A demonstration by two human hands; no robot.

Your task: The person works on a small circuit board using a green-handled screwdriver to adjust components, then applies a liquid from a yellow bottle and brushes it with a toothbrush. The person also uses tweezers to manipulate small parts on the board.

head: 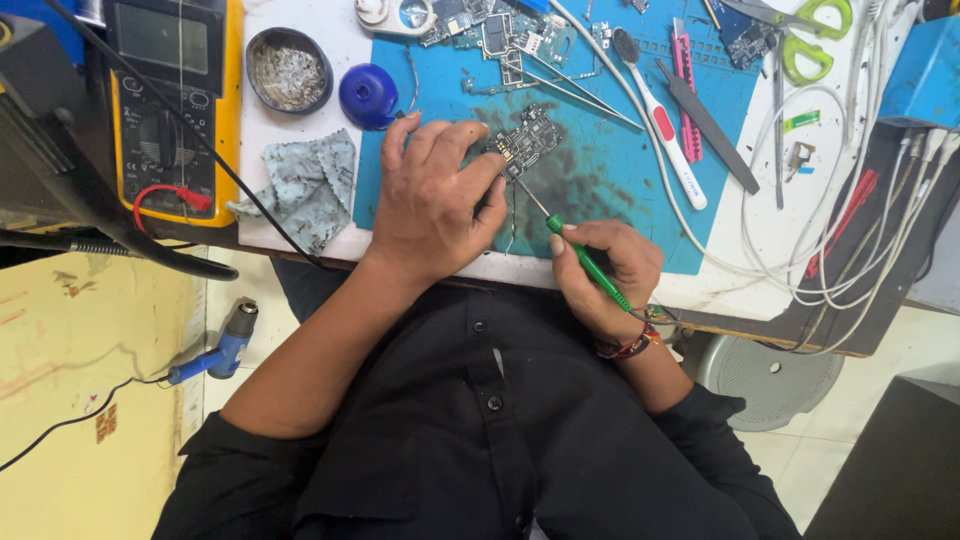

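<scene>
My right hand (600, 275) sits nearest me at the bench (300, 215) edge, closed in a pen grip on a green-handled iron (585, 262). Its thin metal tip slants up and left to the lower edge of the board (527, 140). A cord leaves the handle by my wrist, just above a beaded band (630, 347).

My left hand (435, 195) lies flat over the near left part of the blue mat (600, 200), fingers spread and curled a little. Its fingertips (493, 165) press on the left end of the board, pinning it to the mat. The board is small and dark, lying flat near the middle of the mat on a dark smudged patch.

Left of that hand a crumpled grey cloth (305, 185) lies on the bench. Beyond it stand a blue round dispenser (368, 96) and a dark tin (289, 68) of shiny bits. Further left is a yellow meter (175, 100) with a red plug (190, 198) and a black lead.

Right of the board a white-and-red brush (665, 125) lies aslant, with a dark flat tool (715, 132) and a pink pry tool (684, 70) just beside it. Thin tweezers (580, 90) point towards the board from above. White cables (850, 230) loop over the right end of the bench.

At the far edge are more board pieces (490, 35), green-handled scissors (815, 35) and a blue box (925, 80).
</scene>
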